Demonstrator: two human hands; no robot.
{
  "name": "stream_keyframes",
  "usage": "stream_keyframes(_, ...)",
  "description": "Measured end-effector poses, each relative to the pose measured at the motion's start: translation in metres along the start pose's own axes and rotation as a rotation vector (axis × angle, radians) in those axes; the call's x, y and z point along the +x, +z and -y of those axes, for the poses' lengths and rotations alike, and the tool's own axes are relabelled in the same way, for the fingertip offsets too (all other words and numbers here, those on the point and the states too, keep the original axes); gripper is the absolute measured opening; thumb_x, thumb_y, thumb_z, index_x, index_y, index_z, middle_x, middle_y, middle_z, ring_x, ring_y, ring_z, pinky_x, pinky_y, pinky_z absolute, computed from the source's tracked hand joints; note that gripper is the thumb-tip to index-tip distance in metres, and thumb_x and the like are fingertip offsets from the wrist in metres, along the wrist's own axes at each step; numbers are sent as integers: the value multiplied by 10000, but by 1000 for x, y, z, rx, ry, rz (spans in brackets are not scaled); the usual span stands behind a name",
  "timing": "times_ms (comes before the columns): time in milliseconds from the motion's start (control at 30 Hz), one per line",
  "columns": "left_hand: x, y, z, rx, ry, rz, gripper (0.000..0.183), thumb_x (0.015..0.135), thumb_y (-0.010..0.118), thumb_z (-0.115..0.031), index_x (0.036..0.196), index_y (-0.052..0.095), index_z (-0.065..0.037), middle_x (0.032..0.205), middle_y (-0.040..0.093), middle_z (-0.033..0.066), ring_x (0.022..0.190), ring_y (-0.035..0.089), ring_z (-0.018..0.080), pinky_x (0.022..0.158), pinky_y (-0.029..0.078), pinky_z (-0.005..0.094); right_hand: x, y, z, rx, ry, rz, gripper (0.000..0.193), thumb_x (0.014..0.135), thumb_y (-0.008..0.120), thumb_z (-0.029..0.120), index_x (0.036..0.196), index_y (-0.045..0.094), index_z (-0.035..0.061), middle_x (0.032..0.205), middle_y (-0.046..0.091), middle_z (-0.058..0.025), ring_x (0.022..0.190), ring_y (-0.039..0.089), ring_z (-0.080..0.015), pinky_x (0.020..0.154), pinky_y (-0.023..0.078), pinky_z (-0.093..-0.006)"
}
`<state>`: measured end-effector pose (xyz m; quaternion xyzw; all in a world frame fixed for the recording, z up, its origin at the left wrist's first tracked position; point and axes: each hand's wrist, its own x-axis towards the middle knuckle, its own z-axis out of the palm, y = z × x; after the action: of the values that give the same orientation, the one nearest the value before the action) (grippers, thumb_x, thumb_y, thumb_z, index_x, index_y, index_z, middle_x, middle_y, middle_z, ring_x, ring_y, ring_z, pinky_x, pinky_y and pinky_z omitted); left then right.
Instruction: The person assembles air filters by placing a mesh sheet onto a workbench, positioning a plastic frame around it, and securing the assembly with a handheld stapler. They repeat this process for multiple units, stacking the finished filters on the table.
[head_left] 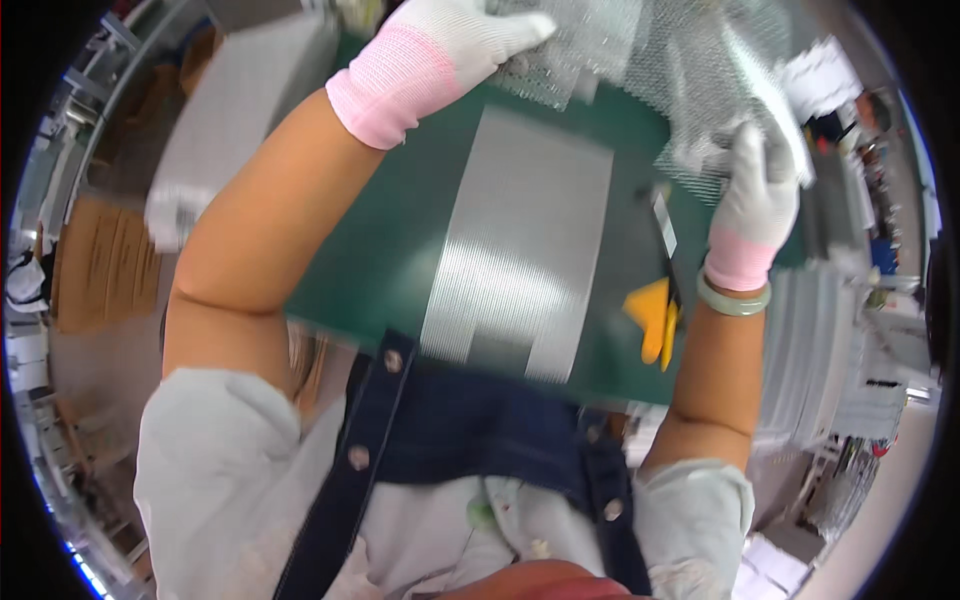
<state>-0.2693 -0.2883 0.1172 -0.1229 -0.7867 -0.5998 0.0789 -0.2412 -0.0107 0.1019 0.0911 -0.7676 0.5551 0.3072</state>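
Both my hands wear white gloves with pink cuffs. My left hand (465,45) is at the far edge of the green work surface (370,250), its thumb stretched out over clear bubble wrap (690,85); its other fingers are partly cut off by the frame. At the far right, my right hand (755,195) is closed on the crumpled side of the bubble wrap. Between my arms lies a silvery, finely ribbed flat sheet (525,220) with a notch in its near edge. Beside it are a black-and-yellow cutter (668,240) and a flat yellow tool (650,312).
A tall white stack (235,120) stands left of the work surface. Brown cardboard (105,265) is on the floor farther left. Pale stacked sheets (800,350) stand close by my right forearm. White papers (820,75) lie at the far right.
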Motion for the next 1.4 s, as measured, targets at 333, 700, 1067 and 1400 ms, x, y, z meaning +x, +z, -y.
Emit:
stream_keyframes(333, -249, 58, 96, 484, -69, -73, 517, 888, 712, -265, 1270, 517, 24, 913, 680, 170, 850, 689, 316, 794, 542, 411, -250, -39, -36, -535, 334, 329, 743, 874, 753, 394, 1427, 490, -26, 702, 603, -74, 624, 593, -193, 644, 512, -315)
stream_keyframes(700, -241, 65, 99, 770, -367, 94, 542, 893, 686, -332, 1242, 518, 48, 971, 689, 266, 933, 689, 401, 834, 548, 445, -230, -20, -50, -904, 383, 677, 751, 919, 621, 475, 1438, 438, -35, 961, 707, -254, 910, 690, -409, 801, 545, -474)
stream_keyframes(1067, -234, 60, 98, 828, -416, 189, 538, 855, 714, -354, 1188, 521, 22, 985, 673, 242, 912, 677, 396, 810, 549, 463, -222, -18, -43, -949, 478, 745, 770, 926, 625, 453, 1467, 395, -44, 1093, 681, -276, 1035, 662, -403, 895, 525, -460)
stream_keyframes(1400, -241, 48, 124, 1078, 196, 301, 560, 932, 555, -275, 1443, 460, -66, 1477, 469, 167, 1398, 390, 377, 1167, 254, 553, -243, -13, -31, -1252, -154, 502, 734, 831, 720, 386, 1424, 450, 48, 1401, 464, -174, 1266, 459, -326, 1045, 358, -516)
